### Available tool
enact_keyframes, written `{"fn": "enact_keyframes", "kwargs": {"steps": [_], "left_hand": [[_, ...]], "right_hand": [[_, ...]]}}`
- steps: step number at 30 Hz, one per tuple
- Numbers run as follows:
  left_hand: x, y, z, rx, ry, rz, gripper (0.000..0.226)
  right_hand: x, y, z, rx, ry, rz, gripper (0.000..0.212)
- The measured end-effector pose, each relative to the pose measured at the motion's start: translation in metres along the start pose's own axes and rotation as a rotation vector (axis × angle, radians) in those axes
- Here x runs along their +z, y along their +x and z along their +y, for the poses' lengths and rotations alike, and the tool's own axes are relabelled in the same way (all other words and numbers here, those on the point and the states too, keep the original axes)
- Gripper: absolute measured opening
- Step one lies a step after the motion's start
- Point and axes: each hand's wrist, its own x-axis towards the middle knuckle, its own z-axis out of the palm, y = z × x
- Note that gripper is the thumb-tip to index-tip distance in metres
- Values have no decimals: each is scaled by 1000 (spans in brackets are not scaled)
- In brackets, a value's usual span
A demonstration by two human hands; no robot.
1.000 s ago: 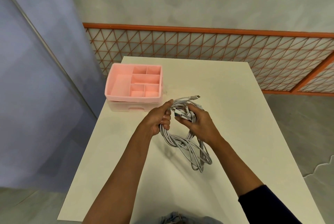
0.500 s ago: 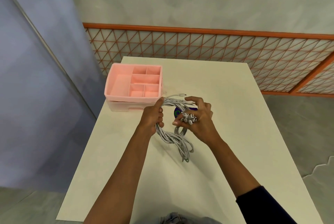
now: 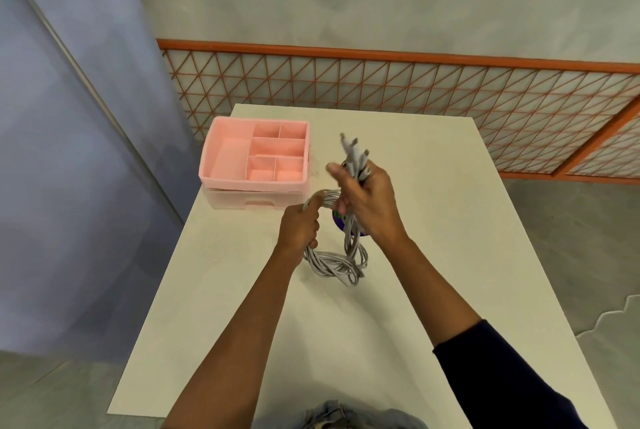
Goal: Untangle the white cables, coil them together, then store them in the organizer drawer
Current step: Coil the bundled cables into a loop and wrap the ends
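A bundle of white cables hangs in a loose coil above the white table. My left hand grips the coil's left side. My right hand holds the gathered cable ends, whose plugs stick up above its fingers. The pink organizer stands at the table's far left, with an open divided tray on top and a pale drawer shut beneath it.
A small purple object lies on the table behind the cables, mostly hidden. An orange lattice railing runs behind the table. A blue-grey wall panel stands to the left. Grey floor surrounds the table.
My right hand has lifted the cable ends up and away from me, so the plugs now point upward. The coil has tightened and shortened. My left hand keeps its grip.
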Motion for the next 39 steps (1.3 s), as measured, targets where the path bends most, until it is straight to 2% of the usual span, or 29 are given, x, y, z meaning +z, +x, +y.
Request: {"fn": "enact_keyframes", "kwargs": {"steps": [2, 4, 11, 13, 17, 21, 27, 31, 34, 35, 37, 39], "left_hand": [[-3, 0, -5, -20, -10, 25, 44], [-5, 0, -9, -13, 16, 47, 46], [-3, 2, -26, 107, 305, 157, 55], [-12, 2, -31, 155, 393, 232, 55], [-36, 4, -34, 291, 385, 380, 52], [-60, 8, -11, 320, 284, 382, 48], [-61, 8, 20, 292, 162, 273, 49], [-49, 5, 30, 358, 335, 211, 56], [-37, -1, 38, 423, 514, 206, 52], [-33, -3, 40, 438, 561, 198, 51], [-27, -4, 42, 475, 629, 175, 47], [-22, -6, 44, 497, 681, 158, 47]], "right_hand": [[-3, 9, 0, 24, 84, 95, 35], [-4, 15, 2, 25, 97, 109, 42], [-1, 14, 2, 10, 107, 133, 40], [-10, 17, -2, 19, 216, 194, 43], [-28, 21, -3, 72, 484, 305, 42], [-47, 20, 14, 137, 669, 423, 42], [-64, 9, 68, 393, 889, 651, 39], [-64, -6, 114, 662, 1013, 707, 27], [-61, -19, 146, 873, 886, 731, 8], [-58, -22, 153, 933, 843, 749, 12], [-56, -24, 156, 1062, 626, 783, 53], [-51, -24, 147, 1174, 38, 691, 85]]}}
